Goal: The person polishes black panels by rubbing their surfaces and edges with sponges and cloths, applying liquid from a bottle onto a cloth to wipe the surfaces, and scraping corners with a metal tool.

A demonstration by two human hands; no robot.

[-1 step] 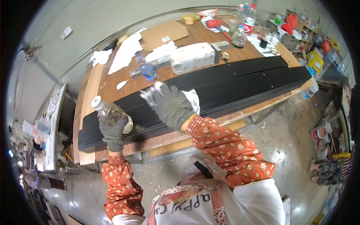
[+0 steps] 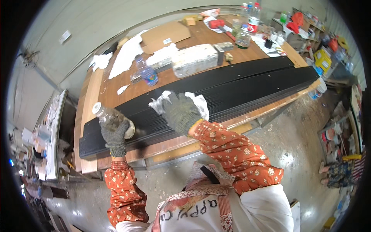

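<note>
My left hand (image 2: 114, 140), in a grey knit glove, is closed around a clear bottle (image 2: 109, 118) with a white cap. The bottle leans to the left above the near left end of the black boards (image 2: 239, 82). My right hand (image 2: 181, 113), gloved the same way, presses a crumpled white cloth (image 2: 199, 105) onto the boards' top face. Cloth shows on both sides of the hand; the part under the palm is hidden. The long boards lie stacked along the near side of the wooden table (image 2: 116, 86).
Behind the boards stand a blue-labelled bottle (image 2: 147, 71) and a silvery wrapped block (image 2: 195, 61). Cardboard (image 2: 164, 36) lies farther back. A red-headed hammer (image 2: 217, 24) and several bottles (image 2: 243, 38) are at the far right. A cluttered side table (image 2: 54, 135) stands left.
My right hand has come slightly toward me with the white cloth and lies flatter on the boards. My left hand keeps its hold on the bottle. The whole view has shifted a little.
</note>
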